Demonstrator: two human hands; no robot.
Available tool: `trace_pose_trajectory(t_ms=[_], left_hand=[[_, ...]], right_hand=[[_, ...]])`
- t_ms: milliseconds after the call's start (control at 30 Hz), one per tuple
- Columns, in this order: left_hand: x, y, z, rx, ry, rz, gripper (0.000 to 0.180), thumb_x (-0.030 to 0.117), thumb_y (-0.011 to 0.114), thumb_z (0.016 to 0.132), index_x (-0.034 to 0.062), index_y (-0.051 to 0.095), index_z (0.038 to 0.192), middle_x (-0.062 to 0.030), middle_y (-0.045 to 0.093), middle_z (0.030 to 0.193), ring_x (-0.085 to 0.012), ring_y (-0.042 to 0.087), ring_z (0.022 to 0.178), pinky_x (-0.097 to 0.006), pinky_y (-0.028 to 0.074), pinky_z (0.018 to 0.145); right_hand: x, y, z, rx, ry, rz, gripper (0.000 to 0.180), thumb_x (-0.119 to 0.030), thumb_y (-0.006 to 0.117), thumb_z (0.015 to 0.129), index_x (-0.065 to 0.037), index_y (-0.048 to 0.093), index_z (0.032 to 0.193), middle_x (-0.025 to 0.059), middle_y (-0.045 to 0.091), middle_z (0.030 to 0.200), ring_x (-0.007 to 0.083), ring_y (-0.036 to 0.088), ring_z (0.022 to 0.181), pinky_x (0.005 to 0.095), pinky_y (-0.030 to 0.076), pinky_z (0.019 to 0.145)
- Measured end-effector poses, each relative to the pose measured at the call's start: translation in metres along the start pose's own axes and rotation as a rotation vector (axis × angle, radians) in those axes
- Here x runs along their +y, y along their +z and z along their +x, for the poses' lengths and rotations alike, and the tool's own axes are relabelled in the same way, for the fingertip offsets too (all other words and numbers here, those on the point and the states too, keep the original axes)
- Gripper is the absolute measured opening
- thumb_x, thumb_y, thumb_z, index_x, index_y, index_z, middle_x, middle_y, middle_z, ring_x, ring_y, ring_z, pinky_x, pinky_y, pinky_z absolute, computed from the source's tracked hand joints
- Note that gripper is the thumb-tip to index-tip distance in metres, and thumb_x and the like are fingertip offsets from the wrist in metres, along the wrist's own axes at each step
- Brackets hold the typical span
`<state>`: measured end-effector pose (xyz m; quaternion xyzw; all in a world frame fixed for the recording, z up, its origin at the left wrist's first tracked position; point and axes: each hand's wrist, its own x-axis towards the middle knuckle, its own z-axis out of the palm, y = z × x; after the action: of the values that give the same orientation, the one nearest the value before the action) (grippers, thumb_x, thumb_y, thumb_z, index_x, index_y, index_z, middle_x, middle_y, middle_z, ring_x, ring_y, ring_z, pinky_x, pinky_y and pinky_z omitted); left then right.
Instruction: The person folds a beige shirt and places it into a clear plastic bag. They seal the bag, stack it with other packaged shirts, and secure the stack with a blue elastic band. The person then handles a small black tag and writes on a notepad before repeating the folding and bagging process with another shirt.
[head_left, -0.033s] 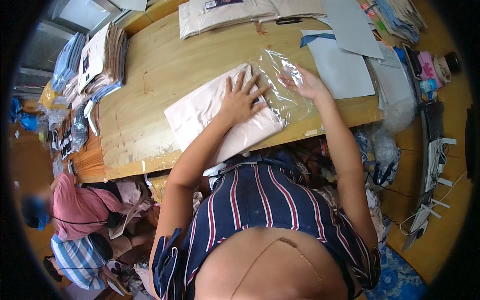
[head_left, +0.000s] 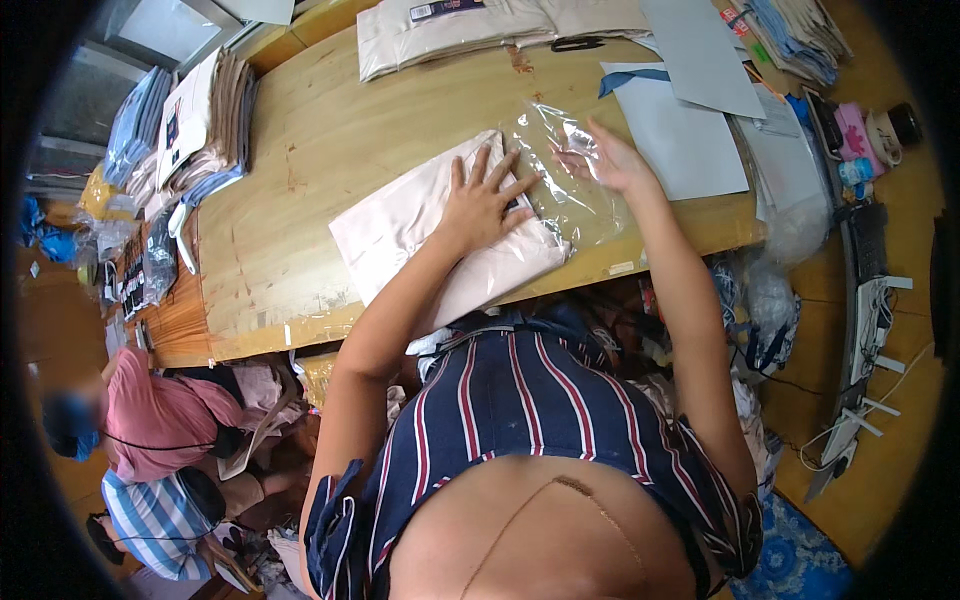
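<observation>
A folded pale pink garment (head_left: 400,220) lies flat on the table, inside a clear plastic bag whose loose flap (head_left: 560,205) spreads to the right. My left hand (head_left: 480,205) rests palm down on the garment, fingers spread wide. A dark label shows in part under its fingertips. At the bag's flap, my right hand (head_left: 610,165) has its fingers stretched out and apart, touching the shiny film. The film's glare blurs whether the fingertips are over or under it.
Folded garments (head_left: 450,40) lie along the table's far edge. A stack of shirts (head_left: 205,130) stands at the far left. White sheets (head_left: 680,140) cover the right part of the wooden table (head_left: 270,260). Two other people, one in a pink top (head_left: 165,415), are at the lower left.
</observation>
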<state>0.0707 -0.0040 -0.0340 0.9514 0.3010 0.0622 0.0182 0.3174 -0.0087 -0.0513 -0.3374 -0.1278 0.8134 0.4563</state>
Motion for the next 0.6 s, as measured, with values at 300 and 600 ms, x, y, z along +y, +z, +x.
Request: trace_pose_trajectory(t_ms=[300,600], left_hand=[[0.003,-0.003,0.001,-0.053,-0.02,-0.017,0.046,0.051,0.036,0.078,0.035,0.034,0.121,-0.0055,0.024,0.132,-0.0358,0.015,0.122,-0.061,0.014,0.091],[-0.002,0.016,0.038,0.169,-0.058,-0.131,0.053,0.045,0.042,0.077,0.0136,0.037,0.12,-0.0115,0.038,0.118,-0.0284,0.028,0.115,-0.052,0.023,0.089]], right_hand=[[-0.051,0.037,0.048,0.24,0.002,-0.614,0.03,-0.027,0.056,0.078,-0.006,0.052,0.099,0.0054,0.057,0.076,0.0131,0.056,0.067,0.0251,0.047,0.054],[-0.026,0.046,0.037,0.159,0.102,-0.741,0.025,-0.02,0.051,0.081,-0.004,0.051,0.1,0.0076,0.058,0.076,0.0123,0.056,0.059,0.0211,0.046,0.051]])
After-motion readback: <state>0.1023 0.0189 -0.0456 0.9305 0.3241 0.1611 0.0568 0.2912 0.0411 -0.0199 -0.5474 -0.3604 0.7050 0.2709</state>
